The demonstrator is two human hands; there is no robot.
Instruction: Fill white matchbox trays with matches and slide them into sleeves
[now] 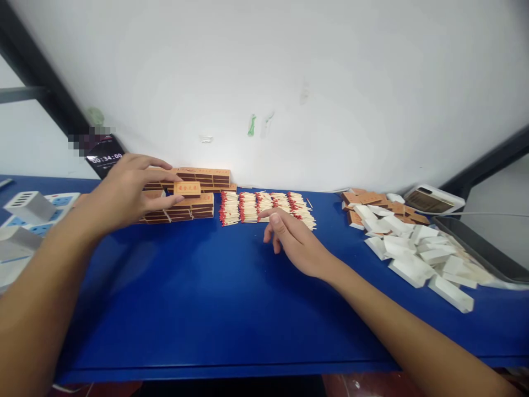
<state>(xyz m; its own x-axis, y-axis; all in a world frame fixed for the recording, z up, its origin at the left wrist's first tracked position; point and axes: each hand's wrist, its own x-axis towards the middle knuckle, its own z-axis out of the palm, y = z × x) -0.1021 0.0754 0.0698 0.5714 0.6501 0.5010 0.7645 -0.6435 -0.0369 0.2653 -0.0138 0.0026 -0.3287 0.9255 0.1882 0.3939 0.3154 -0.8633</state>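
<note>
Left hand [133, 184] pinched a matchbox [188, 189], right hand [296, 241] hung open; sloppy release could've toppled the desk's [231, 309] back-edge stack [203, 212].

Blue counter [231, 309], pale wall [351, 71] behind its back edge, green mark [252, 125] on wall. Back left corner: dark screen [106, 151], reads 00:34:00. Left edge: white power strip [66, 203], white plug-in block [31, 207]. Back right corner: white device [433, 199], thin white cable [491, 213]. Right edge: black tray-like object [481, 248], exact type unclear.
</note>
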